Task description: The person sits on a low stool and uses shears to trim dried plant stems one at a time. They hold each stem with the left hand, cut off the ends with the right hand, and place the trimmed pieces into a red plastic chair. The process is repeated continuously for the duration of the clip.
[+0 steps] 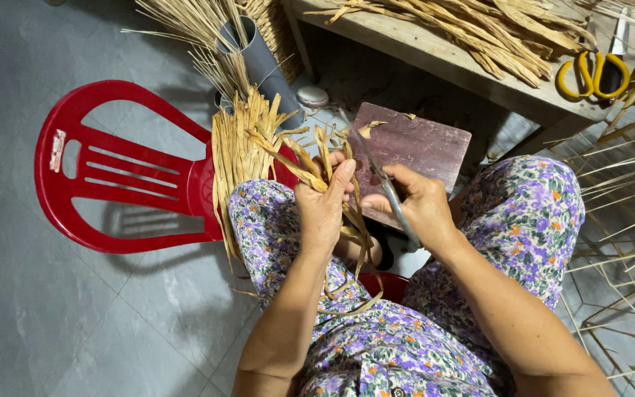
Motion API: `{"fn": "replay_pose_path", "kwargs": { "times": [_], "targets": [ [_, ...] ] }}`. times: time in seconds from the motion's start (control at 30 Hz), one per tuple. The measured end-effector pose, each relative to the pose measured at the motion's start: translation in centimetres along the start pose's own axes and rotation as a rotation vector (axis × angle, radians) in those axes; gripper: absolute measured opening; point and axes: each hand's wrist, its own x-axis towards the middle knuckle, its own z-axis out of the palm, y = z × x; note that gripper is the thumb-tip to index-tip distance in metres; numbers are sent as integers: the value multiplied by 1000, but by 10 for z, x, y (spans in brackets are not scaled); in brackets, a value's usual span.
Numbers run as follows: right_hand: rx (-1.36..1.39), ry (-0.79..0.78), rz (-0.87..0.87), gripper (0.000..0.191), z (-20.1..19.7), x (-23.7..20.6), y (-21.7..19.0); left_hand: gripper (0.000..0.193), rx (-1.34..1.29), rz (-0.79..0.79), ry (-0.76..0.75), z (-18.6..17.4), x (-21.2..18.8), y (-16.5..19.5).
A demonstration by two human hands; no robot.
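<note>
My left hand is closed around a bunch of dried, tan plant strips that fan out above my fingers and trail down between my knees. My right hand grips a grey metal blade or pair of shears, its long tip pointing up and left across the strips. Both hands hover over my lap, which is covered by floral purple trousers. A brown wooden block lies just beyond my hands.
A red plastic chair lies tipped on the grey tiled floor at left, with a sheaf of dried strips on it. A wooden bench carries more dried leaves and yellow-handled scissors. A grey pipe holds thin stalks.
</note>
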Motion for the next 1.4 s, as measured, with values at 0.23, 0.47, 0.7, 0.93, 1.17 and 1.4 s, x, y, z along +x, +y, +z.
{"fn": "replay_pose_path", "kwargs": {
  "times": [0.23, 0.47, 0.7, 0.93, 1.17, 1.4],
  "targets": [
    [416, 21, -16, 44, 5, 5, 10, 23, 12, 78, -96, -2, -2, -4],
    [554, 82, -102, 43, 2, 0, 8, 24, 302, 55, -109, 9, -4, -41],
    [548, 89, -109, 48, -3, 5, 9, 29, 719, 261, -226, 14, -14, -58],
    [608, 95, 13, 41, -12, 8, 15, 44, 230, 68, -434, 17, -15, -54],
    [908, 73, 80, 41, -18, 14, 16, 23, -316, -250, -449, -2, -11, -63],
    [915, 51, 63, 41, -24, 16, 15, 19, -265, -232, -404, -8, -10, -32]
  ]
}}
